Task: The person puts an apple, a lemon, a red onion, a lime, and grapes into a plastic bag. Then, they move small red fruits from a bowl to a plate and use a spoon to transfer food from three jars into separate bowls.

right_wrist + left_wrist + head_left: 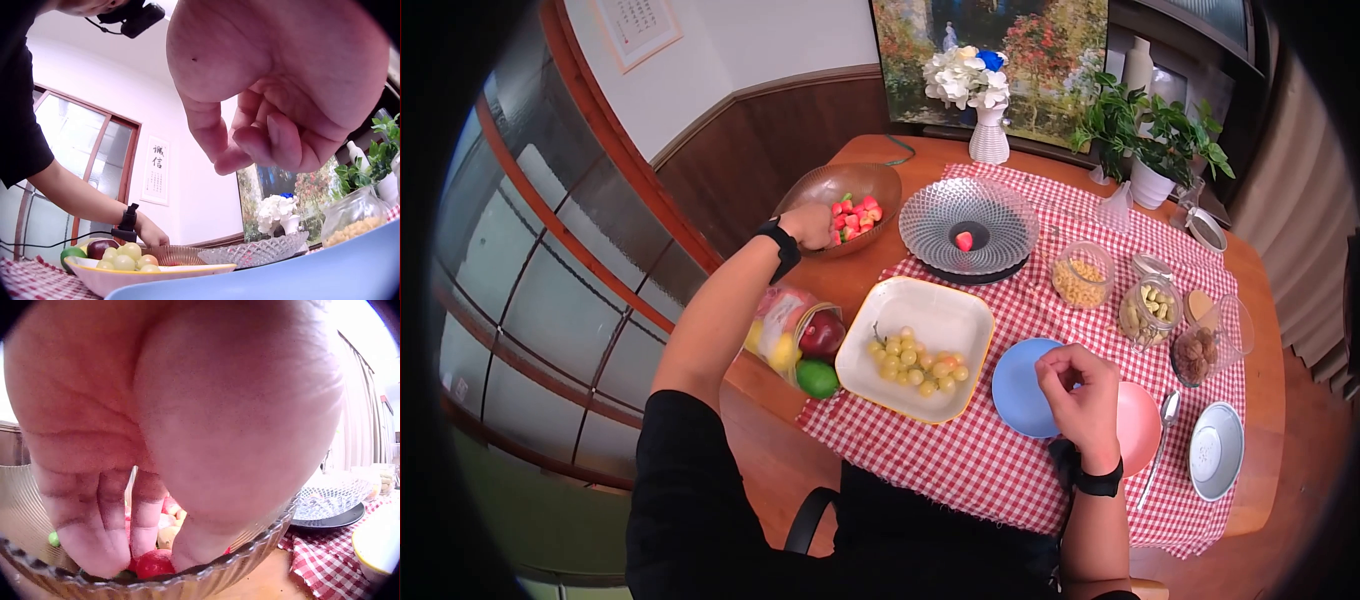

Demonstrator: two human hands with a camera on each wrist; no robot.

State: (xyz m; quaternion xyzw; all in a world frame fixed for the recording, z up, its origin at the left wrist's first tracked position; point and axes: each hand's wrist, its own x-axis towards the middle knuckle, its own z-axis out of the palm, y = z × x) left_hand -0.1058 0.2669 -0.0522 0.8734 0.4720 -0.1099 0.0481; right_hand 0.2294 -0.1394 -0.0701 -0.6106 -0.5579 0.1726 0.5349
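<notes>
My left hand (808, 226) reaches over the near rim of a brown ribbed glass bowl (805, 185), which holds several strawberries (862, 212). In the left wrist view its thumb and fingers close about a red strawberry (155, 564). My right hand (1082, 395) hovers over the blue plate (1015, 385) and the edge of the pink plate (1140, 425). Its fingers are loosely curled, the thumb near the index finger, with nothing held in the right wrist view. A clear patterned glass bowl (920, 215) beside the brown bowl holds a single strawberry (964, 241).
A white square dish (870, 385) carries grapes (915, 362). Bagged fruit (785, 325) and a green fruit (817, 378) lie left of it. Jars (1148, 312) stand at right, near a spoon (1165, 425) and a small bowl (1216, 452). A flower vase (989, 138) stands behind.
</notes>
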